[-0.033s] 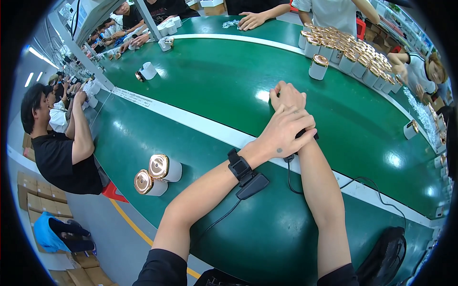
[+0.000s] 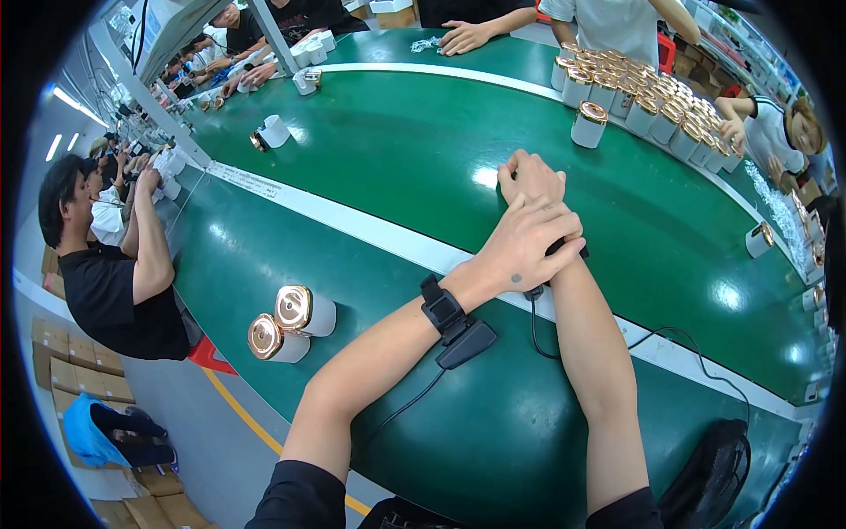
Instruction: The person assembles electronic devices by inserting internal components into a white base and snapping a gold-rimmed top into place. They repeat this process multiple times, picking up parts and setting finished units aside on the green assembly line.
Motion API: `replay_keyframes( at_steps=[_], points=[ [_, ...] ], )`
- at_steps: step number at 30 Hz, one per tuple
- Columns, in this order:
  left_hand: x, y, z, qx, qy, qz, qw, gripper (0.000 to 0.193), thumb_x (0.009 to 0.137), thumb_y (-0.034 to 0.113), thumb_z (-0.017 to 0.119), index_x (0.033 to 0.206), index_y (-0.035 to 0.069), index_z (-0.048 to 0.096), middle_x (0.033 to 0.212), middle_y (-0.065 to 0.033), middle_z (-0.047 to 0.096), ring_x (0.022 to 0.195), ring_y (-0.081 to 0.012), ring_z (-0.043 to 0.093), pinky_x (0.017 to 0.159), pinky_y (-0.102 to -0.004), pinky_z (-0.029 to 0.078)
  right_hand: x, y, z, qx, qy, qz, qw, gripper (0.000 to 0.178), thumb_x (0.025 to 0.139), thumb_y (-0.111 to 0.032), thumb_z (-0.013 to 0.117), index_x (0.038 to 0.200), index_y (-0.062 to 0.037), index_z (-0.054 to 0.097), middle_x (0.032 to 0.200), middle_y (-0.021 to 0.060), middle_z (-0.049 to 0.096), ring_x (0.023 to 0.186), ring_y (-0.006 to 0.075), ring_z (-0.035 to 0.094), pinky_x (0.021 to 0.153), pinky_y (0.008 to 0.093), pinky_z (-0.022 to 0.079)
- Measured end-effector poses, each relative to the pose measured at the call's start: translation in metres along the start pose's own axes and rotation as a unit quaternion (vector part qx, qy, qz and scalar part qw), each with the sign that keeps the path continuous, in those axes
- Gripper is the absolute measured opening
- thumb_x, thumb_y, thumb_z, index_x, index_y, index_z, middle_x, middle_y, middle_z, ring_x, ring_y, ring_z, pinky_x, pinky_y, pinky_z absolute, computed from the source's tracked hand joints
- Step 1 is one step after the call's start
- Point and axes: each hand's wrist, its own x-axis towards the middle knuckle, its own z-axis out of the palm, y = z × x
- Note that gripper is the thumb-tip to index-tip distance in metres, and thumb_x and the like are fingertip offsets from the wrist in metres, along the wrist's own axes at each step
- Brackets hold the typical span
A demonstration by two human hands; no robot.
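Observation:
My left hand (image 2: 530, 234) lies across my right wrist, its fingers wrapped over the wrist and a black strap (image 2: 577, 250) there. Beyond it, my right hand (image 2: 531, 176) rests loosely closed on the green belt, knuckles up; its palm side is hidden and nothing shows in it. A black band with a small box (image 2: 467, 342) and a cable sits on my left wrist. Left of my left forearm, two white jars with shiny gold lids, one jar (image 2: 308, 310) and another (image 2: 275, 339), stand touching on the green tabletop (image 2: 388, 300).
Many gold-lidded white jars (image 2: 652, 101) crowd the far right, with a single jar (image 2: 589, 124) before them. A white rail (image 2: 352, 227) divides tabletop and belt. A black mesh bag (image 2: 709, 476) lies at lower right, near a cable (image 2: 696, 348). Co-workers sit around.
At the far right, a co-worker's hand has shifted slightly toward the crowded jars. My own hands have not moved.

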Motion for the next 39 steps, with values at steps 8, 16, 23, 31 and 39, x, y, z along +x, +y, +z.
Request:
replay_keyframes(
  at_steps=[8, 16, 23, 31, 39],
  points=[
    [-0.002, 0.001, -0.001, -0.015, 0.019, 0.006, 1.000, 0.016, 0.093, 0.021, 0.065, 0.087, 0.007, 0.063, 0.087, -0.0070, 0.065, 0.085, -0.0256, 0.057, 0.081, -0.0389, 0.038, 0.007, -0.013, -0.005, 0.176, -0.093, 0.003, 0.980, 0.024, 0.095, -0.032, 0.066, 0.094, -0.0084, 0.070, 0.084, 0.0099, 0.076, 0.081, 0.0315, 0.071, 0.080, 0.0454, 0.048],
    [-0.003, -0.001, -0.004, -0.005, 0.022, 0.012, 1.000, 0.014, 0.091, 0.019, 0.066, 0.086, 0.006, 0.063, 0.086, -0.0067, 0.064, 0.082, -0.0254, 0.057, 0.078, -0.0387, 0.038, 0.005, -0.017, -0.006, 0.156, -0.097, -0.008, 0.983, 0.025, 0.096, -0.032, 0.066, 0.095, -0.0078, 0.071, 0.085, 0.0111, 0.076, 0.082, 0.0329, 0.073, 0.078, 0.0436, 0.054],
    [-0.003, 0.001, -0.004, -0.004, 0.036, 0.002, 0.999, 0.014, 0.089, 0.017, 0.067, 0.085, 0.005, 0.061, 0.085, -0.0074, 0.064, 0.082, -0.0264, 0.057, 0.075, -0.0393, 0.038, 0.010, -0.016, 0.000, 0.235, -0.100, -0.020, 0.967, 0.024, 0.096, -0.029, 0.066, 0.097, -0.0062, 0.071, 0.084, 0.0124, 0.076, 0.079, 0.0351, 0.072, 0.073, 0.0438, 0.056],
    [-0.003, -0.001, -0.004, -0.020, 0.016, -0.023, 0.999, 0.013, 0.089, 0.017, 0.067, 0.090, 0.005, 0.063, 0.086, -0.0082, 0.067, 0.087, -0.0266, 0.059, 0.079, -0.0398, 0.040, 0.006, -0.019, -0.007, 0.204, -0.121, -0.012, 0.971, 0.025, 0.096, -0.031, 0.065, 0.098, -0.0072, 0.072, 0.085, 0.0114, 0.076, 0.081, 0.0338, 0.073, 0.073, 0.0440, 0.056],
    [-0.005, -0.001, -0.003, -0.006, -0.005, 0.013, 1.000, 0.019, 0.092, 0.024, 0.064, 0.098, 0.007, 0.073, 0.095, -0.0058, 0.073, 0.098, -0.0227, 0.061, 0.086, -0.0408, 0.038, 0.004, -0.018, -0.011, 0.113, -0.139, -0.009, 0.984, 0.027, 0.096, -0.035, 0.062, 0.099, -0.0101, 0.072, 0.087, 0.0094, 0.077, 0.082, 0.0339, 0.073, 0.074, 0.0463, 0.056]
  ],
)
